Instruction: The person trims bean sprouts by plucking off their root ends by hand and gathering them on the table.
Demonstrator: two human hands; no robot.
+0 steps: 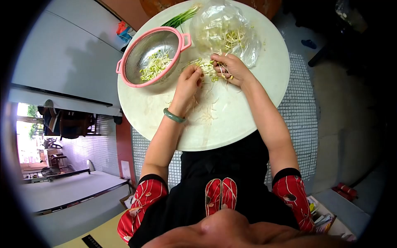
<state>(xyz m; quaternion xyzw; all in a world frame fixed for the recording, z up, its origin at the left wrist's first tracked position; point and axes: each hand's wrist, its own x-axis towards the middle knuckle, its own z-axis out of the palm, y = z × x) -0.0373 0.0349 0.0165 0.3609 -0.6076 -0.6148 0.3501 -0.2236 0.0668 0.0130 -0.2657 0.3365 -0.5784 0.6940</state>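
Over the round table, my right hand [232,69] is closed around several bean sprouts [223,73], whose yellow-green heads and pale stems stick out between the fingers. To its left is my left hand [189,82], with thumb and forefinger pinched; whatever lies between them is too small to make out. A small pile of sprouts [205,64] rests on the tabletop between the hands. Thin root ends [206,113] are scattered below them. Left of my left hand stands a metal mesh strainer with a pink rim [120,66], with sprouts [156,66] inside.
A clear plastic bag [211,20] of sprouts sits at the far side of the round white table [231,128]. Green onions [180,18] lie behind the strainer. A wall [74,53] runs along the left, and tiled floor [300,103] shows to the right.
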